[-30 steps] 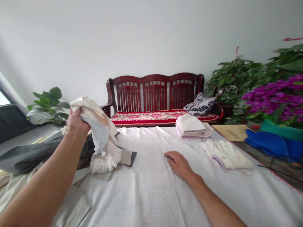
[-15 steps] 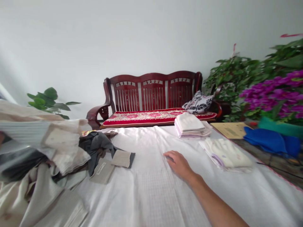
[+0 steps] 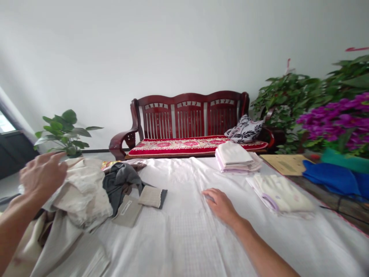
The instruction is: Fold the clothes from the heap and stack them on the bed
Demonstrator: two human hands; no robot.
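My left hand [image 3: 43,174] is raised just above the left side of the clothes pile, its fingers loosely bent and apart, with no cloth hanging from it. Below and beside it lies a crumpled cream garment [image 3: 83,194]. A dark grey garment [image 3: 117,184] touches that heap, and beige cuff-like pieces [image 3: 128,211] spread out from it. Light grey-beige fabric [image 3: 66,246] fills the lower left. Over on the right, my right hand [image 3: 220,204] rests on the white sheet [image 3: 184,231], fingers slightly curled and holding nothing.
Two folded stacks lie on the right: a taller white-and-lilac one [image 3: 235,157] and a flatter cream one [image 3: 284,194]. Blue cloth [image 3: 331,177] sits by the right edge near purple flowers [image 3: 337,121]. Behind stands a wooden bench [image 3: 188,115] with a patterned pillow [image 3: 245,129].
My left hand has come into view at the left. The cream garment that was held up there has dropped onto the heap. My right hand stays in place; the view has shifted slightly.
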